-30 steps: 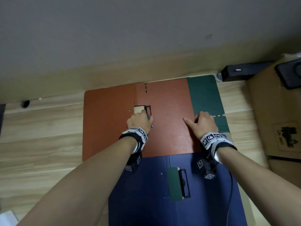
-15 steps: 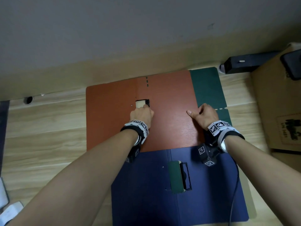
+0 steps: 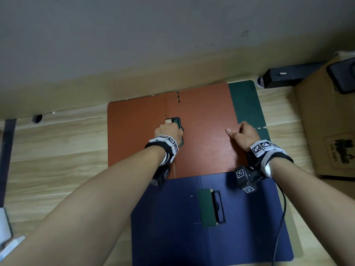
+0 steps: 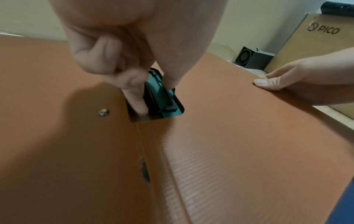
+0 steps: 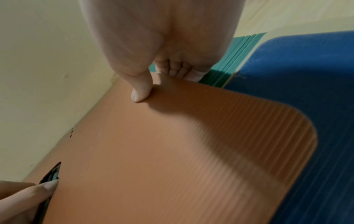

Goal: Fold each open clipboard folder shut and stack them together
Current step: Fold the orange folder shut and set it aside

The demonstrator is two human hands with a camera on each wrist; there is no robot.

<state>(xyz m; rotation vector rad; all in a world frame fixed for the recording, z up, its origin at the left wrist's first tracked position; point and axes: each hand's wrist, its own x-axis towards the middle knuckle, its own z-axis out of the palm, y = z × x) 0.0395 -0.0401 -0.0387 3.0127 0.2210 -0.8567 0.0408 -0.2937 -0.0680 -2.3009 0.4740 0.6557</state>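
Note:
An orange folder (image 3: 207, 131) lies open on the wooden surface, over a green folder (image 3: 245, 104) that shows at its right. A blue folder (image 3: 240, 217) lies open nearer me, overlapping the orange one's near edge. My left hand (image 3: 169, 131) is at the cut-out in the orange folder's spine; in the left wrist view the hand (image 4: 156, 97) pinches the black clip (image 4: 162, 97) between forefinger and thumb. My right hand (image 3: 242, 134) grips the orange folder's right edge (image 5: 172, 151), thumb on top and fingers (image 5: 176, 71) curled under it.
A cardboard box (image 3: 326, 121) stands at the right with a black device (image 3: 284, 77) behind it by the wall. The blue folder's own clip (image 3: 217, 206) sits in its middle. White objects (image 3: 5, 227) lie at the far left edge.
My right hand has moved outward to the orange folder's right edge and taken hold of it. The left hand stays at the clip, shifted slightly along it.

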